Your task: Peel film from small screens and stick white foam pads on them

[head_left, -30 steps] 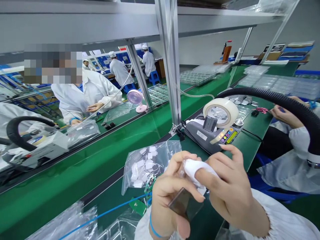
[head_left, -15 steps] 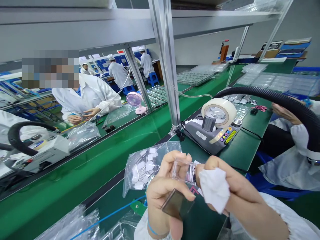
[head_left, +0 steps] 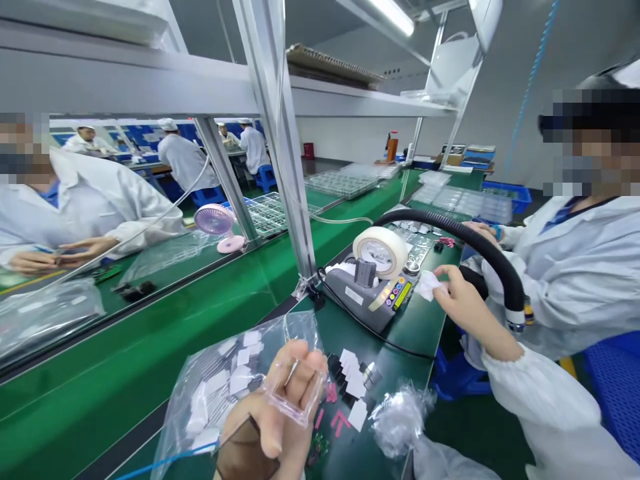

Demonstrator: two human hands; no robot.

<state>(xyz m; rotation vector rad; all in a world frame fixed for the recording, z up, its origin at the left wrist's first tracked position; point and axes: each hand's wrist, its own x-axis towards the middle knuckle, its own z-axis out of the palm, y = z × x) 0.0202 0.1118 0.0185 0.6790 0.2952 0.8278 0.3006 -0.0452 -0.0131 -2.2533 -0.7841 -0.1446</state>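
Note:
My left hand [head_left: 280,417] is low in the middle, closed on a small clear plastic case [head_left: 296,393] between the fingertips and on a dark brown glass plate [head_left: 245,455] under the thumb. My right hand [head_left: 463,303] is stretched out to the right. It pinches a white wiping cloth [head_left: 427,285] beside the grey tape dispenser [head_left: 365,300], which carries a big roll of clear tape [head_left: 381,251].
A clear bag of small white parts [head_left: 220,387] lies left of my left hand. Loose white pads [head_left: 354,377] and crumpled plastic [head_left: 400,420] lie on the green bench. A black hose [head_left: 465,239] arches over a co-worker's sleeve [head_left: 575,280]. A pink fan [head_left: 216,223] stands behind the conveyor.
My right hand left the clear case and moved away to the right with the cloth, up to the tape dispenser. The left hand sank lower in view as the camera lifted and swung right.

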